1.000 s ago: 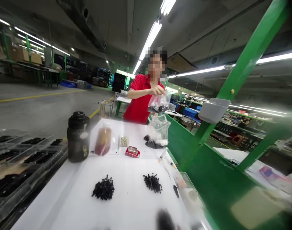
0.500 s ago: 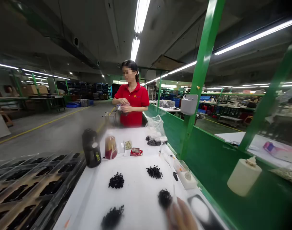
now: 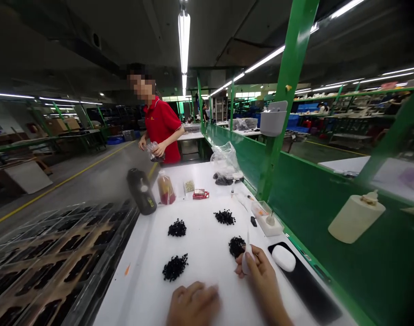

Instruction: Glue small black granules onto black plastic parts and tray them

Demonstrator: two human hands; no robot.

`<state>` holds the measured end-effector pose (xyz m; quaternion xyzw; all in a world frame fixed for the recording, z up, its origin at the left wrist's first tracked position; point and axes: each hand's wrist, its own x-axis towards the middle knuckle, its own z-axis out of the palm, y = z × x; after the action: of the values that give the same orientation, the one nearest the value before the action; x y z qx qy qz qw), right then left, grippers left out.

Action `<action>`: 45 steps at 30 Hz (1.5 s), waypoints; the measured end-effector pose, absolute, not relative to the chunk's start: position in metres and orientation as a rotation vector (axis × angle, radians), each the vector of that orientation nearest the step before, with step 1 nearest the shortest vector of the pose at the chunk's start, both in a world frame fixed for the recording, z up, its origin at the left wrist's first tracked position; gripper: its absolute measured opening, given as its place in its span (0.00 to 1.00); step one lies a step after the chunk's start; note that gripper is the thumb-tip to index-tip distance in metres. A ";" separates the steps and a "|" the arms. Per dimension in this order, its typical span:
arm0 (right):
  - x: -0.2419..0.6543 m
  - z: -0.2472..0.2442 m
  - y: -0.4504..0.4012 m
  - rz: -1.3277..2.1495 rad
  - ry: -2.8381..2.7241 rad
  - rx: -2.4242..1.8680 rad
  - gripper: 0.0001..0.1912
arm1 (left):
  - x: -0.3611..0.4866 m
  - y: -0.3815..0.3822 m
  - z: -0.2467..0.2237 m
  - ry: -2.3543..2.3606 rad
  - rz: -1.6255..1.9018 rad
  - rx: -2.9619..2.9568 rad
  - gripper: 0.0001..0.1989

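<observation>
My right hand (image 3: 257,271) is pinching a small white pointed tool (image 3: 247,259), whose thin tip stands just left of a pile of black granules (image 3: 236,246) on the white table (image 3: 207,244). My left hand (image 3: 191,304) rests lower on the table, fingers curled, nothing showing in them. Another black pile (image 3: 175,267) lies nearest to it. Two more piles (image 3: 177,228) (image 3: 224,217) sit farther back. Beyond the table, a co-worker in a red polo shirt (image 3: 162,127) holds a small plastic bag of black parts (image 3: 154,151).
A black bottle (image 3: 141,191), an amber-filled bag (image 3: 166,188), a red box (image 3: 200,194) and a plastic bag (image 3: 223,160) stand at the table's far end. A white oval pad (image 3: 283,258) lies on a black mat (image 3: 304,280) to my right. Clear trays (image 3: 64,253) lie left; a green partition (image 3: 312,199) runs right.
The view has tilted down and both my hands now show, with the white tool upright in my right hand. The co-worker has moved left, past the table's far end.
</observation>
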<state>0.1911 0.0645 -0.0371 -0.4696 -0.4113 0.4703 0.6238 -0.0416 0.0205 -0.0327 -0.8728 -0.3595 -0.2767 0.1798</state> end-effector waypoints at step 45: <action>0.200 -0.007 0.026 1.059 -0.539 -1.532 0.19 | -0.013 0.000 -0.004 -1.741 -1.357 -2.584 0.12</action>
<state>0.1998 0.0259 -0.0067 -0.6516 -0.2294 0.4504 0.5657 -0.0127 0.0003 -0.0045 -0.7541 -0.5082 -0.3959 -0.1280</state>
